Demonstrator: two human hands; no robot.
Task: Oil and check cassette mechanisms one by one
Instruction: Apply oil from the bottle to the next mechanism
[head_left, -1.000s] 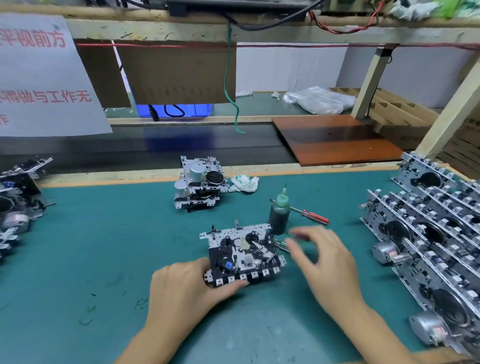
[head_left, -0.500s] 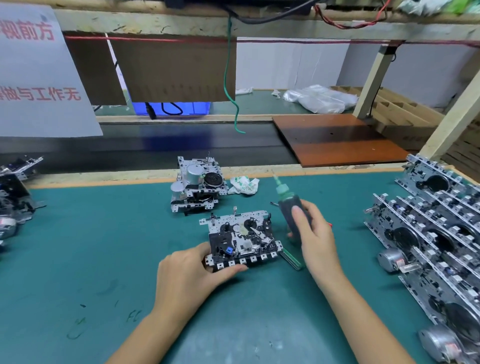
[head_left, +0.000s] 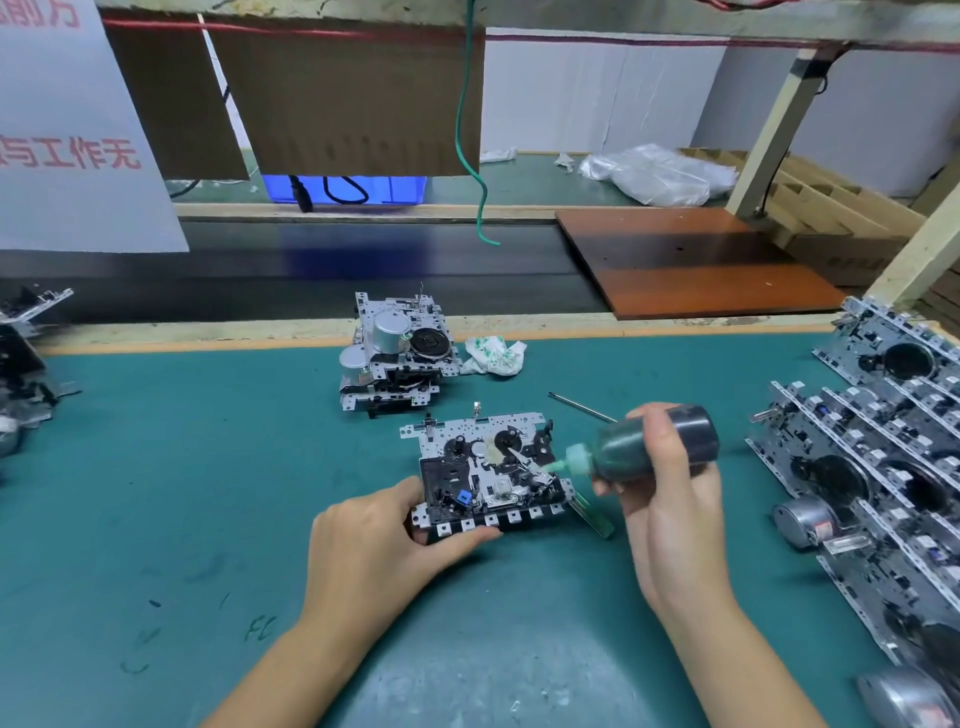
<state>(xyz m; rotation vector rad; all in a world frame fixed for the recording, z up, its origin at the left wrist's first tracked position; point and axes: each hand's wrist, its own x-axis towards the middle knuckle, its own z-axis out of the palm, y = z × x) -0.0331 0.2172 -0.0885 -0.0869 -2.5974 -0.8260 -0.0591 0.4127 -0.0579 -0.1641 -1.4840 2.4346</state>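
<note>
A cassette mechanism (head_left: 488, 473) lies flat on the green mat in the middle of the bench. My left hand (head_left: 384, 540) grips its near left corner, thumb along the front row of keys. My right hand (head_left: 670, 499) holds a dark oil bottle (head_left: 649, 449) tipped on its side, pointing left. The bottle's pale green nozzle (head_left: 563, 462) touches the right part of the mechanism's top face.
A small stack of mechanisms (head_left: 397, 358) sits behind, next to a crumpled wipe (head_left: 493, 356). Rows of mechanisms (head_left: 883, 467) fill the right side; more lie at the left edge (head_left: 26, 358). A thin screwdriver shaft (head_left: 579, 405) and a green strip (head_left: 595, 512) lie near the bottle.
My right hand picked the oil bottle up from the mat, tipped it over to the left and brought its nozzle onto the mechanism. My left hand kept its hold.
</note>
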